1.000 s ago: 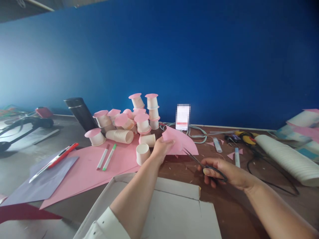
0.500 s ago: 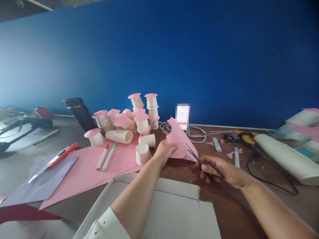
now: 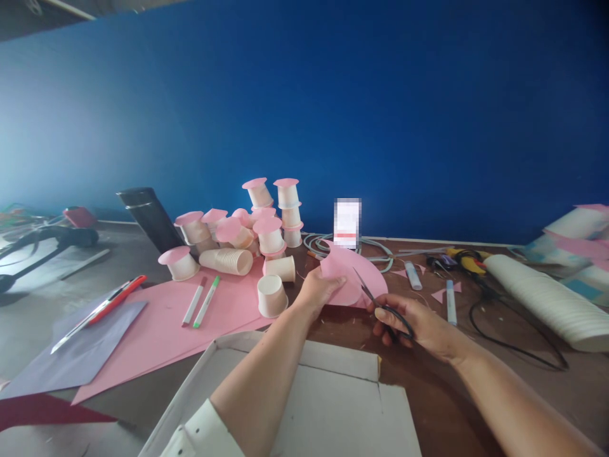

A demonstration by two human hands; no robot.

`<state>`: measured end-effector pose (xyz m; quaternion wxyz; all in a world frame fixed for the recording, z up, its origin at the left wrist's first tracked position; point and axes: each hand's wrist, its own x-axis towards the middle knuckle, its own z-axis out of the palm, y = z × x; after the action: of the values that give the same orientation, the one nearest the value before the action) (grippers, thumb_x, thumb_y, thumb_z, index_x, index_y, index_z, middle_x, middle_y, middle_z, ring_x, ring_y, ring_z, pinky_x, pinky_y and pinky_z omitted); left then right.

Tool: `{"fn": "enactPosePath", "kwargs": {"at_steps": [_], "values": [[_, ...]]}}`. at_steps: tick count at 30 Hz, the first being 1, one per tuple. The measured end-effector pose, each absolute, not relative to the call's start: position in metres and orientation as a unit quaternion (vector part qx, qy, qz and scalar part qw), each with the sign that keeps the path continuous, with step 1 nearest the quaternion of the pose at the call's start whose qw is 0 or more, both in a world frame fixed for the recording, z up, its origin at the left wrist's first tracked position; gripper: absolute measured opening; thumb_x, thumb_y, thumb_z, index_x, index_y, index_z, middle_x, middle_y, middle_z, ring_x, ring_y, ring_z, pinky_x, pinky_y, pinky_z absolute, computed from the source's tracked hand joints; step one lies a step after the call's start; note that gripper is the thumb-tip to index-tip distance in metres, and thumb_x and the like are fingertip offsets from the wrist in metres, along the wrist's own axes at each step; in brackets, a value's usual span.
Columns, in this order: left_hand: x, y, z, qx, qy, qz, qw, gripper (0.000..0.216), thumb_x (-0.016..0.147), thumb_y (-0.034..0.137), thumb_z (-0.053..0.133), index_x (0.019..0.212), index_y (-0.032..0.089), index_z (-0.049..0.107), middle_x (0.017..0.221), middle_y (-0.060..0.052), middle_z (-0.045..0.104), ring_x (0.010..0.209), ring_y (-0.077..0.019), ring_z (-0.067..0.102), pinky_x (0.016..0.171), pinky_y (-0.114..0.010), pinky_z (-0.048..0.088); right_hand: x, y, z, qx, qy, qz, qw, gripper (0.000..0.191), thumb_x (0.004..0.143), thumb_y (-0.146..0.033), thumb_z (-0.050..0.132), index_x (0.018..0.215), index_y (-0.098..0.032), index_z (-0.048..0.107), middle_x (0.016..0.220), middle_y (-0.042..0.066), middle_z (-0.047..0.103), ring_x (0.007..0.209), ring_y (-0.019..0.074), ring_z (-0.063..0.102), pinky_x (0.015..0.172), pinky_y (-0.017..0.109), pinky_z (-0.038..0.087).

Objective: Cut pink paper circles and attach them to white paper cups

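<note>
- We see the left hand (image 3: 320, 293) grasping a pink paper piece (image 3: 354, 273) at its left end, thumb on top.
- The paper is in front of us, above the brown tabletop (image 3: 342, 324); long axis roughly left to right, curved edge facing away and right, lower edge towards us.
- We have the right hand (image 3: 402, 320) grasping scissors (image 3: 366, 291) by the dark handles.
- Scissors' long axis runs diagonally: handles near right, tips pointing away and left, over the paper.
- Blades look slightly parted, but at this size we can't be sure, nor whether they bite the paper.
- Just left of the left hand, we note a white cup (image 3: 272, 299) standing mouth up; behind it, another cup (image 3: 280, 270) lies on its side.
- Further left: two markers (image 3: 207, 301) on large pink sheets (image 3: 157, 336), side by side, long axes slanting away and right.
- Nearest us: a white box lid (image 3: 342, 406), partly under the left forearm.
- Beyond the paper, we get a grey cable (image 3: 386, 255) lying coiled.
</note>
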<state>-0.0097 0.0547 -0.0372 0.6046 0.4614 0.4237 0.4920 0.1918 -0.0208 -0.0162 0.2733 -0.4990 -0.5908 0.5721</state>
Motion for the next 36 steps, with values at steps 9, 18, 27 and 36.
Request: {"fn": "enactPosePath", "kwargs": {"at_steps": [9, 18, 27, 36], "values": [[-0.008, 0.047, -0.029, 0.455, 0.389, 0.472, 0.647, 0.047, 0.056, 0.026, 0.082, 0.098, 0.012, 0.068, 0.101, -0.014, 0.069, 0.089, -0.0254, 0.065, 0.081, -0.037, 0.052, 0.189, -0.021, -0.014, -0.509, -0.585, 0.557, 0.296, 0.042, 0.081, -0.055, 0.058, 0.098, -0.017, 0.052, 0.078, 0.007, 0.068, 0.061, 0.0125, 0.061, 0.04, 0.017, 0.03], [-0.006, 0.043, -0.024, 0.427, 0.383, 0.474, 0.667, 0.042, 0.059, 0.023, 0.08, 0.096, 0.011, 0.067, 0.096, -0.013, 0.07, 0.085, -0.0233, 0.066, 0.08, -0.036, 0.052, 0.189, -0.02, -0.016, -0.529, -0.6, 0.523, 0.295, 0.04, 0.082, -0.052, 0.059, 0.102, -0.018, 0.053, 0.081, 0.007, 0.069, 0.065, 0.0143, 0.064, 0.044, 0.019, 0.032], [-0.004, 0.041, -0.023, 0.424, 0.377, 0.482, 0.668, 0.037, 0.059, 0.023, 0.08, 0.092, 0.012, 0.068, 0.089, -0.01, 0.07, 0.077, -0.0206, 0.065, 0.077, -0.034, 0.052, 0.186, -0.02, -0.016, -0.526, -0.607, 0.503, 0.319, 0.041, 0.076, -0.055, 0.064, 0.093, -0.018, 0.057, 0.075, 0.004, 0.066, 0.061, 0.0144, 0.06, 0.057, 0.028, 0.047], [-0.004, 0.043, -0.028, 0.43, 0.36, 0.482, 0.673, 0.039, 0.058, 0.023, 0.08, 0.093, 0.011, 0.068, 0.091, -0.011, 0.069, 0.077, -0.0199, 0.064, 0.078, -0.035, 0.051, 0.184, -0.02, -0.013, -0.54, -0.616, 0.479, 0.316, 0.043, 0.073, -0.059, 0.064, 0.088, -0.019, 0.059, 0.068, 0.001, 0.063, 0.056, 0.0126, 0.057, 0.055, 0.026, 0.043]]}}
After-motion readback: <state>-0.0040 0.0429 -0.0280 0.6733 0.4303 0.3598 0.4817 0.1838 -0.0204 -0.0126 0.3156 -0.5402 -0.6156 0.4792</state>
